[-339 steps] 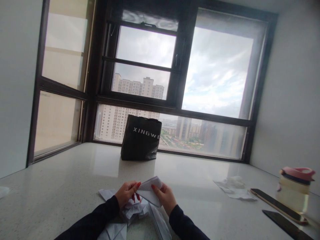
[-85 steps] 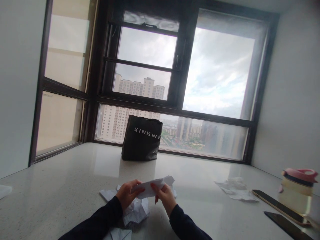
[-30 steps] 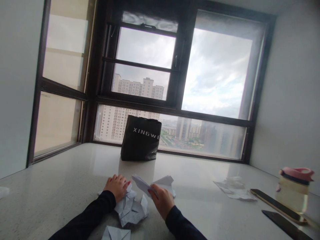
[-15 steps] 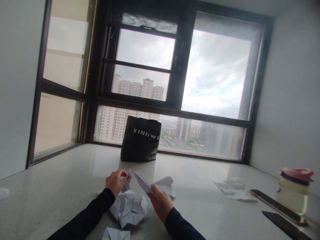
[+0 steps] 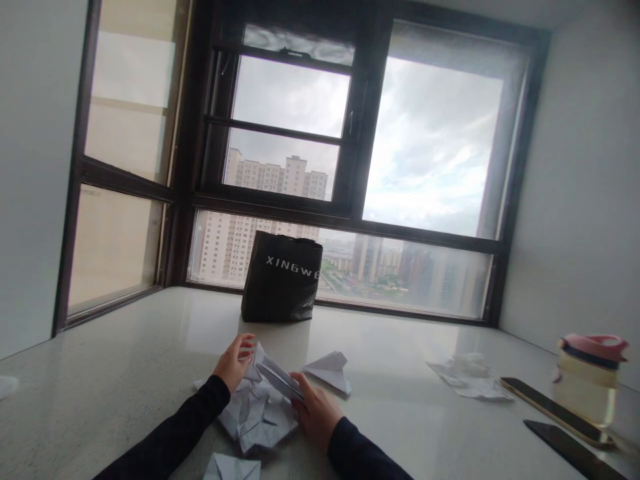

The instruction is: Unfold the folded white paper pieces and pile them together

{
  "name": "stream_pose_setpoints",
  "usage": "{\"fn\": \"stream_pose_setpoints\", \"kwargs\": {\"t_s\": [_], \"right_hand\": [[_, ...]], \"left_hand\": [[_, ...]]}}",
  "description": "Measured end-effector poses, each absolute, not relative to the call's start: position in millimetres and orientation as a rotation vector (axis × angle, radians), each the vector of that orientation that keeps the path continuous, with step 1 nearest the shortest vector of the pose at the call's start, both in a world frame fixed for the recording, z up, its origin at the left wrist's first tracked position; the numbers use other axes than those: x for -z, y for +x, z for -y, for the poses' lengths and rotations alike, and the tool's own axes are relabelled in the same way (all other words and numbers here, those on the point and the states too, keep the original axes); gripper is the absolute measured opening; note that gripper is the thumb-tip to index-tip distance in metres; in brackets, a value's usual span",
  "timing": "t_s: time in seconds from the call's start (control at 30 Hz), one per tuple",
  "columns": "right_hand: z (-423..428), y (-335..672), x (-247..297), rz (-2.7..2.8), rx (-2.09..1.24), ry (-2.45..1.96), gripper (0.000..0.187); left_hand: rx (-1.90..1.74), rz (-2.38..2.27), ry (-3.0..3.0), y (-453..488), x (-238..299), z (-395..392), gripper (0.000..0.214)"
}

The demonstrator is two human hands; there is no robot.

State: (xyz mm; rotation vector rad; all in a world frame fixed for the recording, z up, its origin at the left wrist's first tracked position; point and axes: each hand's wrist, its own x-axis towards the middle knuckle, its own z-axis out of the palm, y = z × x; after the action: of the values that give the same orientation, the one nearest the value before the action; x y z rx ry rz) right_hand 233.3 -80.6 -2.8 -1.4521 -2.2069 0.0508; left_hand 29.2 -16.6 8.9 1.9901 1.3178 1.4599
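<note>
Folded sheet (image 5: 278, 379): a narrow, pointed piece of white paper, held low over the paper heap (image 5: 257, 419). It lay between the two hands.

Right hand (image 5: 311, 412): closed on the near end of the folded sheet, thumb over fingers, with the heel resting on the bench (image 5: 125, 380).

Left hand (image 5: 234, 360): fingers curled onto a raised flap at the far-left edge of the heap. Contact was certain, but whether it gripped the flap could not be told.

Around the hands:
- A paper plane (image 5: 330, 369) lay just beyond the right hand, apart from the heap.
- A small folded piece (image 5: 233, 467) lay nearer than the left sleeve, at the frame edge.

Risks, as judged:
- The pinch sat at one end only, so the sheet could pivot or slip if the left hand tugged the heap.
- Loose crumpled paper under it could snag the point and crush a crease.
- Either sleeve could drag the heap sideways.

Containers:
- A black bag (image 5: 283, 277) stood well beyond both hands by the window. Its mouth faced up and its contents were not visible.
- A pink-lidded bottle (image 5: 590, 381) stood far right of the right hand, capped and holding pale yellowish liquid.
- Two phones (image 5: 553, 411) lay flat just beside the bottle, and crumpled paper (image 5: 467, 377) lay beyond them.
</note>
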Motion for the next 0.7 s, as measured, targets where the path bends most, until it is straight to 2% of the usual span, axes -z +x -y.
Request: {"fn": "stream_pose_setpoints", "kwargs": {"t_s": [0.07, 0.13, 0.27, 0.4, 0.57, 0.7], "right_hand": [[79, 234, 3, 2.228, -0.065, -1.42, 0.04], [78, 234, 2, 2.207, -0.05, -1.398, 0.042], [78, 234, 3, 2.201, -0.027, -1.398, 0.041], [78, 235, 6, 2.246, -0.022, -1.422, 0.039], [76, 235, 9, 2.204, -0.004, -1.392, 0.042], [76, 235, 6, 2.127, 0.031, -1.449, 0.039]], "left_hand": [[-1.477, -1.487, 2.108, 29, -8, 16, 0.045], [-1.372, -1.582, 2.26, 30, -9, 20, 0.046], [-0.951, -1.512, 2.557, 39, -8, 34, 0.033], [-0.763, -1.495, 2.661, 48, 0, 45, 0.025], [-0.727, -1.542, 2.652, 46, -5, 45, 0.022], [-0.935, -1.563, 2.564, 41, -19, 45, 0.025]]}}
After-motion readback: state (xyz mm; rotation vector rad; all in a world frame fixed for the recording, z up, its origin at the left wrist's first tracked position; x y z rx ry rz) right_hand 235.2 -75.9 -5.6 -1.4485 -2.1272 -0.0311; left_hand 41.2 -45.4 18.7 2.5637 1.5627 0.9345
